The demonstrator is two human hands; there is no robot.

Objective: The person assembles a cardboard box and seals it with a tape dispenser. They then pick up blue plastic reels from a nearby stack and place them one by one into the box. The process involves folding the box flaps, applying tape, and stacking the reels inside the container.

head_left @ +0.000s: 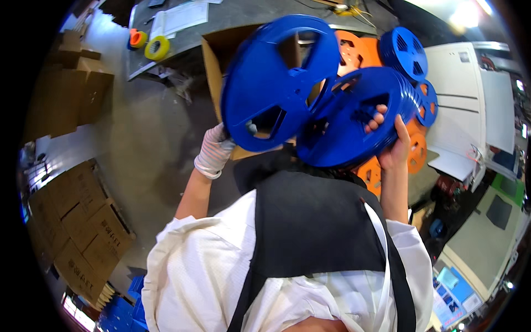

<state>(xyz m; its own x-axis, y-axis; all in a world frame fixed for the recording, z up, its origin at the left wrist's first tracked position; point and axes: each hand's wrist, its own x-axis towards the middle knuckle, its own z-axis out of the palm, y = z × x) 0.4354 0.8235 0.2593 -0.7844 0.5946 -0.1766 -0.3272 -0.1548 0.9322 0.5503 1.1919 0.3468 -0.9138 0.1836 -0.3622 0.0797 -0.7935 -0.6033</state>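
Observation:
My left hand (214,150), in a striped knit glove, grips a blue plastic reel (253,77) by its lower left rim. Its fingertips show through a cut-out in the reel. My bare right hand (396,146) is closed around the right side of a stack of blue reels (345,141), the fingers reaching in through an opening. The single reel leans upright just left of the stack, and their edges overlap. Behind them stands an open cardboard box (212,74), its inside mostly hidden by the left reel.
Orange reels (371,51) and another stack of blue reels (391,50) lie beyond and right of my hands. A grey table (191,34) at the far left bears yellow tape rolls (157,48) and papers. Cartons (83,221) are piled at left; a white cabinet (453,110) stands right.

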